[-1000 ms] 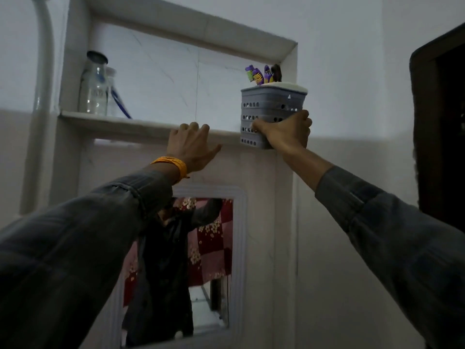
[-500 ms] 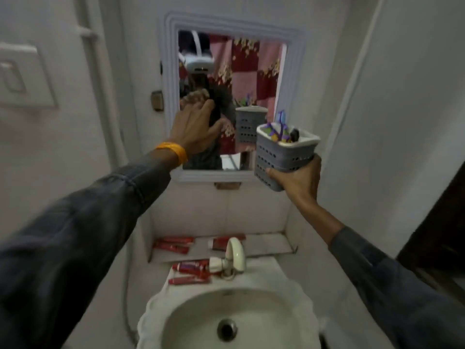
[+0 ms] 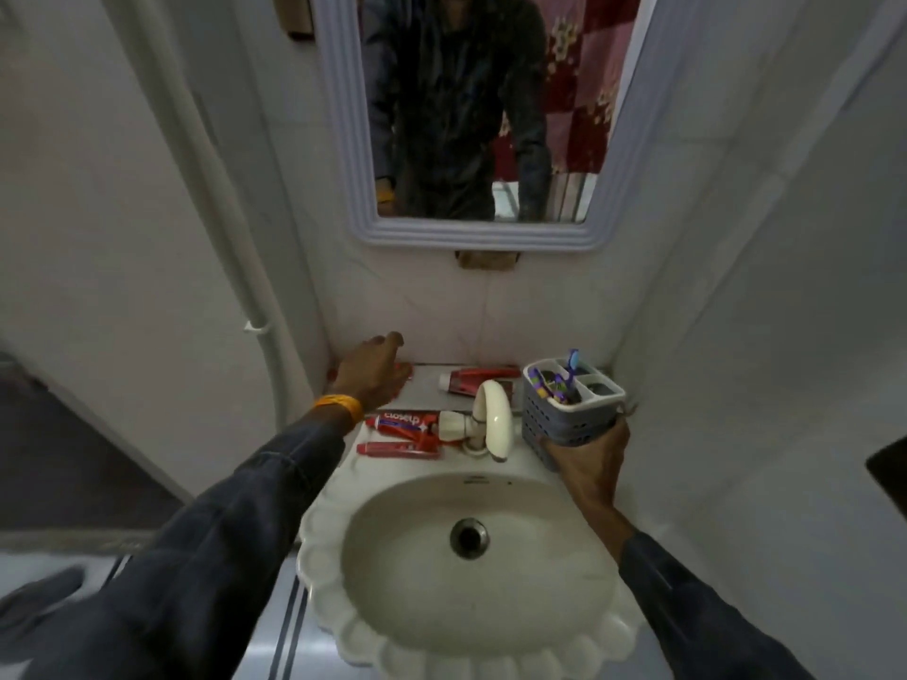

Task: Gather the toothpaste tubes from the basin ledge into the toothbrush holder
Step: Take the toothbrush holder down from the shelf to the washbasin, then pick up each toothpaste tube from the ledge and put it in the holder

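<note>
Grey plastic fills your right hand [image 3: 586, 463]: it is wrapped around the lower part of the holder [image 3: 569, 409], which stands upright at the right end of the ledge [image 3: 427, 392], just beside the tap [image 3: 493, 419]. Toothbrushes [image 3: 559, 382] stand in one compartment; the others look free, and no tube is in them.

Your left hand [image 3: 370, 373] is open, fingers spread, over the far left of the ledge. It holds nothing. A red tube [image 3: 405, 371] shows at its fingertips; I cannot tell if the fingers touch it.

Four more red tubes lie outside the holder. Two are at the back of the ledge, behind the tap: one [image 3: 483, 371] along the wall and one [image 3: 464, 384] in front of it. Two are on the rim of the basin [image 3: 441, 625], left of the tap: the "closeup" tube [image 3: 405, 421], and a thinner one [image 3: 397, 449] just in front of it.

So the gathering has not started, in my judgement. The holder is in place near the tubes, and all the tubes you can see are left to collect. The tube under your left hand looks like the first one.
</note>
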### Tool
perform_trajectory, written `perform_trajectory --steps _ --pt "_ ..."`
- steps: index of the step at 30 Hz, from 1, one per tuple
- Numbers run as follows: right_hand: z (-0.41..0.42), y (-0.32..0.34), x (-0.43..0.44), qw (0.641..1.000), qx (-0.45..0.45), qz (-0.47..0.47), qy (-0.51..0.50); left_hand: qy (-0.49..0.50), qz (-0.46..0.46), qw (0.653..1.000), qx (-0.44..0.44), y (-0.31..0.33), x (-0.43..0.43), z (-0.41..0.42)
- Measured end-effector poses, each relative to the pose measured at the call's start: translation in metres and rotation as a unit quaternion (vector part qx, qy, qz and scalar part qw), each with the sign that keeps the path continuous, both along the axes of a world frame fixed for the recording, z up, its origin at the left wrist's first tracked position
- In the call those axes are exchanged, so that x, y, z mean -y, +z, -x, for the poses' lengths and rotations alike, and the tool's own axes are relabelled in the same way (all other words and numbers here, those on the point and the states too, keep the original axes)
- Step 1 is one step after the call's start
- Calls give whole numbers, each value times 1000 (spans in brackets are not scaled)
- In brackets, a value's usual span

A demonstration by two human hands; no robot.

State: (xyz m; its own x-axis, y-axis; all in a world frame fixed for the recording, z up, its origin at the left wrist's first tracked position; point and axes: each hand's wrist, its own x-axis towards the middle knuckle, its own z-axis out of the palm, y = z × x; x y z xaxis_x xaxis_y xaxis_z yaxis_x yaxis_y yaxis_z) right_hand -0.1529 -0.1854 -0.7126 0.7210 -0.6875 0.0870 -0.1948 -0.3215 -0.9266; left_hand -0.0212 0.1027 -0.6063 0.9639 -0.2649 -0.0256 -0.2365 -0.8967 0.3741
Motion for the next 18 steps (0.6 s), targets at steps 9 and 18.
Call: perform_trajectory --steps 9,18 --pt "8 -32 4 993 50 -84 61 -14 -69 995 -71 -79 9 -11" --pt "12 -38 -7 992 53 -101 45 -109 -176 976 -68 -110 14 -31"
